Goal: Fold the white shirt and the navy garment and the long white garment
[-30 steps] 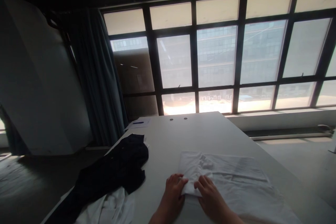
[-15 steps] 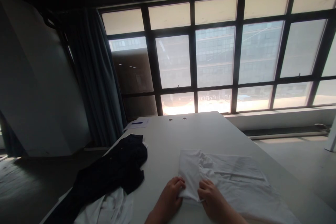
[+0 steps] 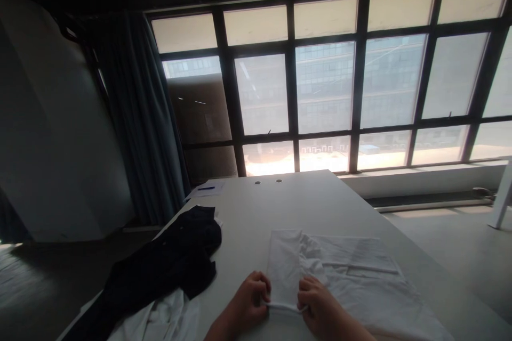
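Observation:
A white garment [image 3: 360, 287] lies spread on the white table, its left part folded into a flat panel with a rumpled ridge beside it. My left hand [image 3: 251, 298] is closed on the near left corner of that panel. Fingers curled, my right hand [image 3: 316, 301] grips the same near edge further right. Between the two hands the edge is drawn into a straight, narrow band. The exact kind of garment cannot be made out.
Dark clothing [image 3: 168, 261] lies along the table's left side, over a white cloth [image 3: 160, 317]. Papers with a pen [image 3: 206, 188] rest at the far left corner. The table [image 3: 248, 218] reaches towards large windows. A dark blue curtain [image 3: 140, 117] hangs at the left.
My left hand has shifted slightly left, and the garment's near edge is now pulled straight between both hands. The view has turned a little to the right.

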Demonstrator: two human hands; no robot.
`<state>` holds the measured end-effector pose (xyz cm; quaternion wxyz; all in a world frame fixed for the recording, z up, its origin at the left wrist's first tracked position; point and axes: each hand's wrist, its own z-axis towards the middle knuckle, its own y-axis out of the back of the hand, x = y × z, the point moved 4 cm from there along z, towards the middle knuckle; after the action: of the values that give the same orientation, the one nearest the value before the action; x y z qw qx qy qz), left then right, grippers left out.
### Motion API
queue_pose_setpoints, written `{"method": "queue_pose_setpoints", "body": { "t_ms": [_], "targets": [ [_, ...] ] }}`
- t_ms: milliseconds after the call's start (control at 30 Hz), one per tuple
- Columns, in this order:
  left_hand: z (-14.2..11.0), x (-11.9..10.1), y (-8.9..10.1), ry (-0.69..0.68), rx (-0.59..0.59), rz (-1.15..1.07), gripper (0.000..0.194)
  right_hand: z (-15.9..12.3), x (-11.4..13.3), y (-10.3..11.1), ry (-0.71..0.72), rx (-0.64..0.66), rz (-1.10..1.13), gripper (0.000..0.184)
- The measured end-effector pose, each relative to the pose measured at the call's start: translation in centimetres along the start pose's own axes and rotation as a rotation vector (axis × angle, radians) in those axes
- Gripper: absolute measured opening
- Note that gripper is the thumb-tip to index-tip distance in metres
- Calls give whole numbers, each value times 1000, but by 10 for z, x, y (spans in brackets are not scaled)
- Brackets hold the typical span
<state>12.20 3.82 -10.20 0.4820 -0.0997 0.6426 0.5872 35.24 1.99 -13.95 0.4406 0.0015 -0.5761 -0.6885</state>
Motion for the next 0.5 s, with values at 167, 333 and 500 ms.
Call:
{"method": "queue_pose_setpoints", "body": {
  "t_ms": [167,333,500],
  "targets": [
    [-7,0,-2,-21,-36,25,13,-1,3,6,8,1,20,31],
    [-11,2,-4,-37,-52,128,19,2,5,7,12,46,3,28],
    [-22,7,2,-38,-60,122,17,1,14,8,39,79,-1,23]
  ]
}}
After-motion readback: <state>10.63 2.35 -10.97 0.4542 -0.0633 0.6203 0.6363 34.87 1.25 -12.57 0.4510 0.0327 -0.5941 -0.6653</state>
